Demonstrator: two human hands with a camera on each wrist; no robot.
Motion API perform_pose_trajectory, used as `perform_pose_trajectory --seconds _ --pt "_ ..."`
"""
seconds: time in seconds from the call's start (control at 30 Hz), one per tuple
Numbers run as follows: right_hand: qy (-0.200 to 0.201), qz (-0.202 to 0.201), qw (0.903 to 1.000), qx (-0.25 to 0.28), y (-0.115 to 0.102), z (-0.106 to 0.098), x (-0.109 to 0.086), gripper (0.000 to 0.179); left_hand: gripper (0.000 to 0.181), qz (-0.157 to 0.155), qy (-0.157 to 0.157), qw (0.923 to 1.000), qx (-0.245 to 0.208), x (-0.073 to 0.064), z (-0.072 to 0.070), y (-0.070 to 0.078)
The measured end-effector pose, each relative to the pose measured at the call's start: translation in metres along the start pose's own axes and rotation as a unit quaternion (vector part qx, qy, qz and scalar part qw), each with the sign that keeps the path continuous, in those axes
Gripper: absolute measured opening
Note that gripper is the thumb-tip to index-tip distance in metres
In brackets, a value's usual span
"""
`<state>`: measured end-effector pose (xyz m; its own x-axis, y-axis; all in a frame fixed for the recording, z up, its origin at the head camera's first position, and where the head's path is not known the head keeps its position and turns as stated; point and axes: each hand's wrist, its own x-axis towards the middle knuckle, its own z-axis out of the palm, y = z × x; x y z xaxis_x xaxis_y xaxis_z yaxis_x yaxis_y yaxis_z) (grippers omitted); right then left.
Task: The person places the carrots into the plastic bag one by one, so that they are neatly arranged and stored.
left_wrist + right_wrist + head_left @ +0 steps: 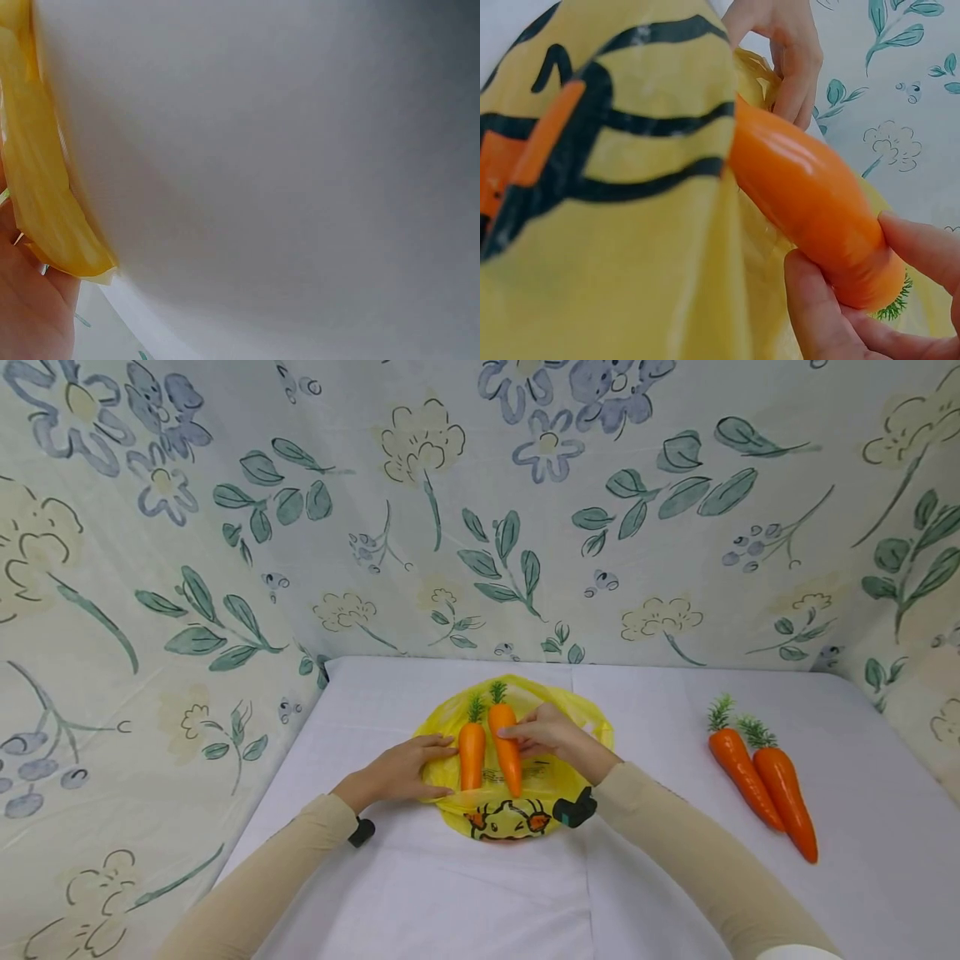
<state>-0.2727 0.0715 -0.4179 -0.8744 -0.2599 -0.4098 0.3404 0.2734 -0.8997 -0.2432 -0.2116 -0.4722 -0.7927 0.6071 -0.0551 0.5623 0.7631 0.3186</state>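
Observation:
A yellow plastic bag (585, 714) with a printed cartoon face lies on the table, its mouth spread wide. My left hand (401, 768) holds the bag's left edge, fingers and thumb spread along the rim; in the left wrist view yellow plastic partly covers its fingers. Beside those fingertips, one orange carrot (471, 752) with a green top lies with its tip under the printed front layer. My right hand (551, 732) pinches a second carrot (810, 195) between thumb and fingers near its leafy end. That carrot's tip points towards the bag's front layer, which overlaps it in the right wrist view.
Two more carrots, a left one (742, 777) and a right one (787, 793), lie side by side at the right of the white-covered table (645, 893). Floral cloth (480, 485) hangs behind and at the sides.

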Motion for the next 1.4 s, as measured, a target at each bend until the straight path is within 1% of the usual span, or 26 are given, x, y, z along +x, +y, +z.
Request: perform_pose_trajectory --seconds 0.1,0.37,0.53,0.73,1.03,1.27,1.4 --pt "0.002 -0.001 1.0000 0.002 -0.001 0.002 -0.001 0.030 0.075 0.000 -0.001 1.0000 0.001 0.000 0.000 0.000" --pt "0.019 0.001 0.9997 0.016 -0.003 0.007 0.000 0.051 0.076 -0.002 -0.003 1.0000 0.002 0.000 0.000 0.000" --pt "0.029 0.003 0.9994 0.018 -0.001 0.011 0.002 0.057 0.076 -0.002 -0.004 1.0000 0.005 0.000 0.000 -0.001" --pt "0.039 0.002 0.9992 0.012 -0.001 0.016 0.001 0.051 0.076 0.000 -0.004 1.0000 0.004 0.000 0.000 -0.001" --pt "0.036 -0.011 0.9993 0.001 0.004 0.019 0.000 0.039 0.076 0.002 -0.002 1.0000 0.001 0.000 0.000 -0.001" --pt "0.039 0.001 0.9992 -0.008 0.005 0.022 0.001 0.028 0.075 0.004 0.000 1.0000 0.004 0.000 -0.001 0.001" --pt "0.042 0.001 0.9991 -0.003 0.007 0.024 0.001 0.028 0.074 0.003 -0.002 1.0000 0.003 0.000 -0.001 0.002"
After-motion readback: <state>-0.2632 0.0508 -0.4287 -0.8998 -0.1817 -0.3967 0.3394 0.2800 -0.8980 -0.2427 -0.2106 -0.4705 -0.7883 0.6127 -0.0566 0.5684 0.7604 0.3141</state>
